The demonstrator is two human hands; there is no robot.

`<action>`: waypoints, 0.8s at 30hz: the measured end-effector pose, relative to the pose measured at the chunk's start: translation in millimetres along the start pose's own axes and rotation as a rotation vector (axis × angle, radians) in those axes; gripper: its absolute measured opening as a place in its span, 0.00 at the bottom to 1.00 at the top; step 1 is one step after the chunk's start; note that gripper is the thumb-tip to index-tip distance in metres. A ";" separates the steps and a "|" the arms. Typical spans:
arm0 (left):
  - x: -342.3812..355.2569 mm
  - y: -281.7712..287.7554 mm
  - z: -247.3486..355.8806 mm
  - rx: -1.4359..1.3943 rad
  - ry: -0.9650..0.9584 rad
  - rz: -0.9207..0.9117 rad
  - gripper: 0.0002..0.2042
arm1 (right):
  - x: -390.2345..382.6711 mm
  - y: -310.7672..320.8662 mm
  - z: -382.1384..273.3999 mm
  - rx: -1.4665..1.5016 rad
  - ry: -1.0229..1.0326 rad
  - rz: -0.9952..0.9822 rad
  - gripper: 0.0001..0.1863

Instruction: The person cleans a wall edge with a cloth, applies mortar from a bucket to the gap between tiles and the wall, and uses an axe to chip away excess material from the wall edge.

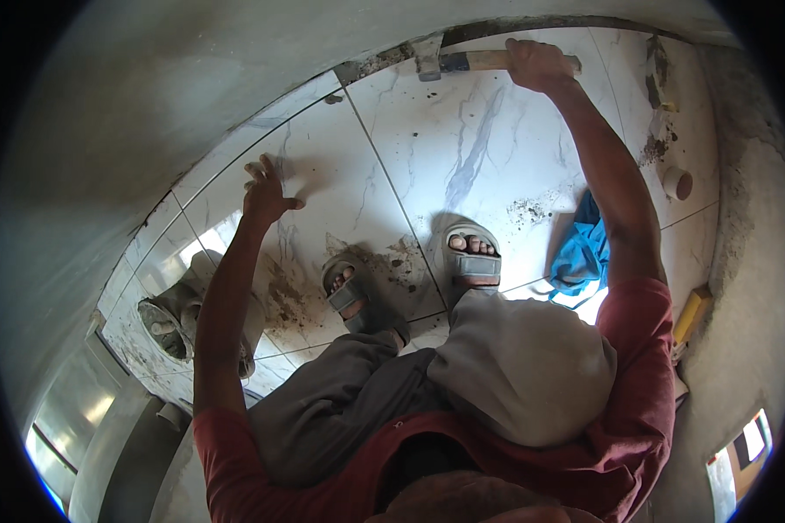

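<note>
My right hand is wrapped round the wooden handle of a hammer, reaching to the far edge of the tiled floor. The hammer's metal head is at the dirty gap between the tiles and the wall; whether it touches the tile edge I cannot tell. My left hand is stretched out with fingers spread over a white marbled tile, holding nothing. I cannot tell whether its fingertips press on the tile. My sandalled feet stand on the tiles between my arms.
A blue bag or cloth lies by my right arm. Beyond it are a small round cup-like piece and a yellow tool along the right wall. A mortar-stained bucket stands left of my left forearm. Mortar crumbs dot the tiles.
</note>
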State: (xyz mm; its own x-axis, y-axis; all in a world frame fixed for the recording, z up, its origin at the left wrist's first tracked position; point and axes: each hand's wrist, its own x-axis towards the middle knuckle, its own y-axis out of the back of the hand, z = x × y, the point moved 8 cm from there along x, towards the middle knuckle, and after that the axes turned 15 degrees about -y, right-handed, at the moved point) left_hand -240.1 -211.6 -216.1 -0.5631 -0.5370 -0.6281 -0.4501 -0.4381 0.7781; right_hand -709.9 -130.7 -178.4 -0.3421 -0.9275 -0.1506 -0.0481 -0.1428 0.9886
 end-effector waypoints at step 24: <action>5.6 4.4 -0.3 0.010 0.004 -0.009 0.64 | -6.3 14.4 -5.7 0.093 0.259 0.007 0.08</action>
State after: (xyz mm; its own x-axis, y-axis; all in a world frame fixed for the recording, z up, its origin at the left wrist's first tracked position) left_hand -245.1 -216.7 -216.1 -0.5563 -0.5357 -0.6353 -0.4620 -0.4362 0.7722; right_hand -703.1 -128.9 -163.3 -0.0915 -0.9875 -0.1283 -0.1364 -0.1152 0.9839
